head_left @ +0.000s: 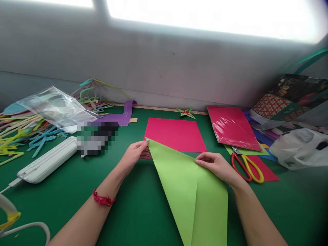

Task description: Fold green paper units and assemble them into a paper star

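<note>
On the green table [133, 212], a light green paper [189, 191] lies folded into a long pointed shape. Its sharp tip points to the far-left, toward the wall, and its long axis runs diagonally from this tip down to the near edge of the table, where the wide end leaves the view. A fold line goes along the middle of it.

The left hand [133, 155] holds the sharp tip, with the fingers closed together and pinching the paper there. The right hand [217, 165] rests on the right edge of the green paper, the fingers curled together and pressing on the fold; the thumb is not clear to see.

The tip of the green paper lies over the near-left corner of a pink sheet [175, 135], which is flat on the table just behind. To the right of the right hand, near it, lie scissors [247, 167] with red and yellow handles. A pack of red paper [233, 128] in plastic sits further toward the right far corner. A white device [48, 160] lies at the left side.
</note>
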Motion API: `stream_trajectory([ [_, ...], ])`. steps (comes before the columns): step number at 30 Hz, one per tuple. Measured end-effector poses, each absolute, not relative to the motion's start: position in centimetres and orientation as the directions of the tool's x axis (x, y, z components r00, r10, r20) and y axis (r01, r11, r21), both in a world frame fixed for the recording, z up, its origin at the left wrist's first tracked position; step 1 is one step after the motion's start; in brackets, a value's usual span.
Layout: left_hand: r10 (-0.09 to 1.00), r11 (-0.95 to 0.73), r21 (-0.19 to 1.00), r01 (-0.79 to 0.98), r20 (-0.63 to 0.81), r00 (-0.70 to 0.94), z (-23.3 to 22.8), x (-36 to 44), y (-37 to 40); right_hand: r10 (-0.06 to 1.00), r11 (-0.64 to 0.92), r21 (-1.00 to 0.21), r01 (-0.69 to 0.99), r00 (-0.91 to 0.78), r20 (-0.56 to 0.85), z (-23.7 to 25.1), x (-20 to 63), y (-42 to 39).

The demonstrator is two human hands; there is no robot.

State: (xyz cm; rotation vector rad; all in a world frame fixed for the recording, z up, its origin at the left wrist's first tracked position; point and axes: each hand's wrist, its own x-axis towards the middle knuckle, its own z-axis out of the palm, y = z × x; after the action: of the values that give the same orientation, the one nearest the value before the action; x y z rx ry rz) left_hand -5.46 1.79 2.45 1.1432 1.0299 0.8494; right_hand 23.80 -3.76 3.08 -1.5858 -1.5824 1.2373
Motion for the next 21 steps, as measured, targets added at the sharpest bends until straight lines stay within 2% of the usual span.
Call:
stream_trajectory([
  [6, 0.935, 0.171, 0.984, -0.048, -0.146, 0.324, 2.86, -5.56, 1.82, 0.965, -0.128, -0.887, 0.445, -0.150, -0.214, 3.04, 23.53, -3.77],
  [12, 0.939, 0.180, 0.982, -0.063, -0.153, 0.307, 2.31, -5.48, 1.80, 0.962, -0.128, -0.882, 0.453, -0.161, -0.222, 2.87, 23.51, -3.69],
  [18, 0.917, 0.233, 0.962, -0.141, -0.169, 0.361, 2.48, -5.55, 1.82, 0.967, -0.124, -0.886, 0.446, -0.148, -0.210, 2.97, 23.41, -3.75],
  [21, 0.909, 0.229, 0.968, -0.100, -0.176, 0.379, 2.60, -5.44, 1.72, 0.975, -0.112, -0.889, 0.443, -0.123, -0.185, 3.11, 23.19, -3.78],
])
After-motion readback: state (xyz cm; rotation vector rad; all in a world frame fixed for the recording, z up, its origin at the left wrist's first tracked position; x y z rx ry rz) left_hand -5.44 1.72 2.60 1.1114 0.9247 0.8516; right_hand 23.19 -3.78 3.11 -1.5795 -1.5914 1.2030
